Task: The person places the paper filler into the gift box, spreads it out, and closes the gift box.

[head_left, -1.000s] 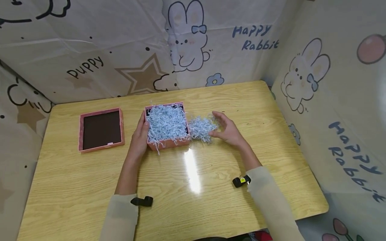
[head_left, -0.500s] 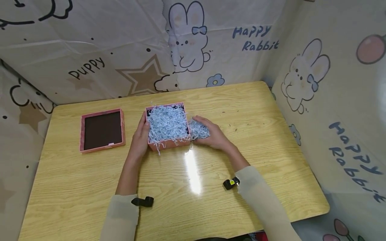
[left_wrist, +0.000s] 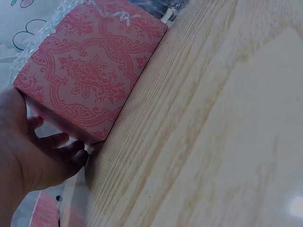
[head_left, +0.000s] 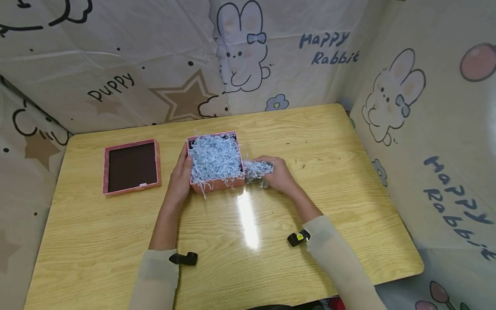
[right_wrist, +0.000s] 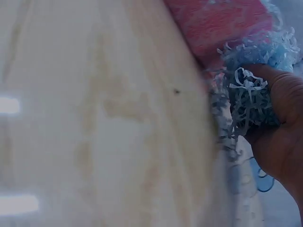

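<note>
A pink patterned box (head_left: 218, 185) stands on the table, heaped to the rim with pale blue shredded paper (head_left: 215, 157). My left hand (head_left: 180, 176) rests along the box's left side, thumb by the rim; in the left wrist view its relaxed fingers (left_wrist: 59, 139) lie against the side. To the right of the box, my right hand (head_left: 280, 174) grips a loose clump of shredded paper (head_left: 253, 170). The right wrist view has strands (right_wrist: 248, 97) bunched between thumb and fingers, with most of the fingers hidden behind the paper.
A pink-edged lid (head_left: 131, 168) with a dark inside lies face up at the left. Small scraps (head_left: 304, 166) dot the wooden table (head_left: 329, 142) right of the clump. Printed cloth (head_left: 155, 51) hangs behind and beside the table.
My right hand has moved left onto the loose clump, pushed it together beside the box, and closed its fingers on it. The left hand and the box have stayed in place.
</note>
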Action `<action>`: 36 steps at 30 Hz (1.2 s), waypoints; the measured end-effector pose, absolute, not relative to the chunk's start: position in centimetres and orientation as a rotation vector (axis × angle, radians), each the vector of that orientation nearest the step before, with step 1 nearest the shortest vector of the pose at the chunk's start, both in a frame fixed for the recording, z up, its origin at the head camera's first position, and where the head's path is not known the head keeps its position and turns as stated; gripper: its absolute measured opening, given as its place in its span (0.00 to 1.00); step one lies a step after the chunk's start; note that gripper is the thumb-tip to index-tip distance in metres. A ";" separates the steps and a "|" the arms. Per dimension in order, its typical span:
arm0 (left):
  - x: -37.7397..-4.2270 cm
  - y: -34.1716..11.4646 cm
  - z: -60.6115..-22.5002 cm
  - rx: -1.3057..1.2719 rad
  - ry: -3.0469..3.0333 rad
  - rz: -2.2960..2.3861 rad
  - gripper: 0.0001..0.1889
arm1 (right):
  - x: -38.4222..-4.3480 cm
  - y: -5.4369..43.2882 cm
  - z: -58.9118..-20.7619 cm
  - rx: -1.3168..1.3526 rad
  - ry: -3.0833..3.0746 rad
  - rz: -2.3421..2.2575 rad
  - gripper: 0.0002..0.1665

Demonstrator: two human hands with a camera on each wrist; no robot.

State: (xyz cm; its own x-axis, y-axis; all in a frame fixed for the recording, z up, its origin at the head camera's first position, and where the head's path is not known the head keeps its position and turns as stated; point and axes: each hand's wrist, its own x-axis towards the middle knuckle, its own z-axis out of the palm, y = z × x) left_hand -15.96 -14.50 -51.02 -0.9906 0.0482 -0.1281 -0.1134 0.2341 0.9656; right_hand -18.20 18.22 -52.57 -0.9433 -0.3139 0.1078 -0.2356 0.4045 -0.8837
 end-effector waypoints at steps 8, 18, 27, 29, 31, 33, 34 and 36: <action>-15.3 -14.1 -48.9 -0.082 2.312 1.865 0.33 | -17.8 18.3 -47.3 -0.575 2.439 -1.786 0.36; -15.6 -14.3 -49.8 -0.095 2.294 1.945 0.33 | -17.9 15.2 -41.8 -0.735 2.328 -1.927 0.33; -15.5 -14.6 -49.1 -0.142 2.293 1.936 0.32 | -19.4 11.2 -40.9 -0.737 2.407 -1.842 0.32; -15.3 -14.5 -48.5 -0.144 2.303 1.933 0.32 | -19.8 10.2 -41.4 -0.723 2.473 -1.759 0.32; -15.1 -14.4 -48.0 -0.139 2.315 1.935 0.31 | -20.0 9.4 -42.1 -0.726 2.545 -1.646 0.32; -14.9 -14.3 -47.7 -0.134 2.314 1.942 0.31 | -20.2 8.7 -42.9 -0.743 2.570 -1.550 0.32; -14.8 -14.3 -47.6 -0.131 2.311 1.945 0.31 | -20.2 8.4 -43.3 -0.751 2.569 -1.507 0.32; -14.8 -14.3 -47.4 -0.129 2.306 1.946 0.31 | -20.1 8.1 -43.8 -0.771 2.545 -1.448 0.33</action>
